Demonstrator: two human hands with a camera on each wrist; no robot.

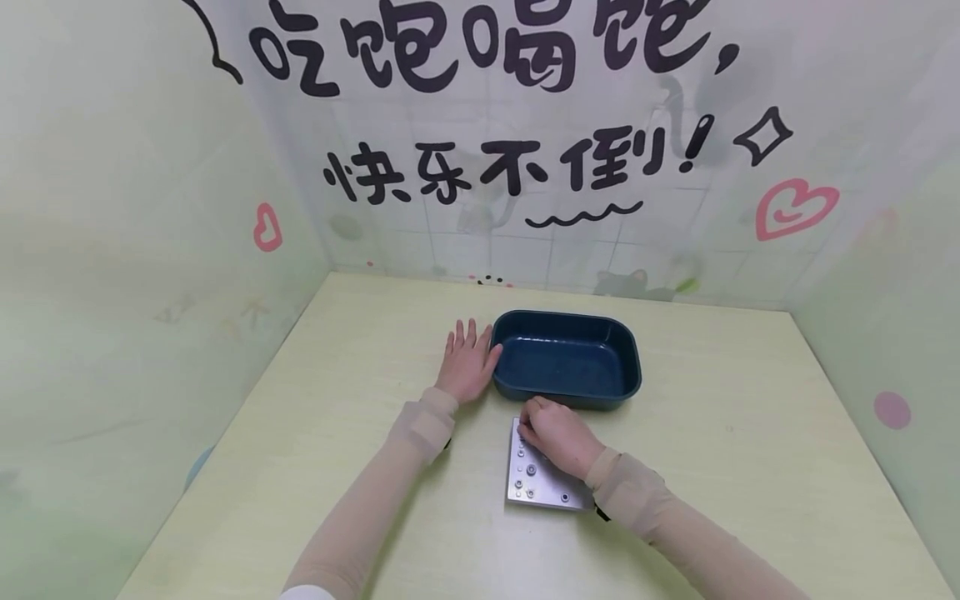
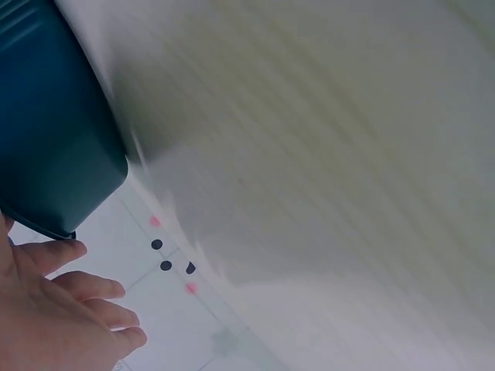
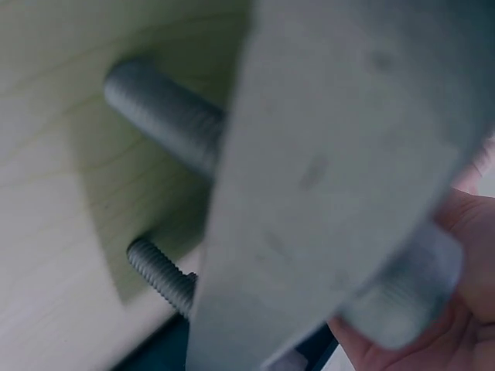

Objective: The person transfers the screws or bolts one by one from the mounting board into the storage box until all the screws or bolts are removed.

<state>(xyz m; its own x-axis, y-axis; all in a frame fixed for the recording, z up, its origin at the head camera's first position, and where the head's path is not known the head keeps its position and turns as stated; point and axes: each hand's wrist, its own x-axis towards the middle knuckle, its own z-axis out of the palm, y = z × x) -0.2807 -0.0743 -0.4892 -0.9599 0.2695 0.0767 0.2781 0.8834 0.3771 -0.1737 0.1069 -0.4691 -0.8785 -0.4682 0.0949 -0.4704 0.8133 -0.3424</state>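
A: Lay it out?
B: Pale table (image 1: 720, 467); on it, a blue plastic tray (image 1: 558, 367); just before that, a drilled metal plate (image 1: 545, 485).
A: Hands?
B: The left hand (image 1: 467, 367) lies fingers spread, touching the tray's side; the right hand (image 1: 558, 433) curls over the plate; pinching a bolt (image 1: 531, 470) or not, I can't tell.
A: Risks?
B: Threaded shanks (image 3: 162, 116) jut underneath; off-centre pressure might rock the plate; a fumbled bolt might roll.

The silver plate (image 1: 545, 487) lies level, its bolts (image 3: 164, 117) dotted mostly along the 9 and 6 o'clock edges, threads jutting from the underside. The dark blue tray (image 1: 558, 369), round-cornered, sits upright just beyond, at 12 o'clock.
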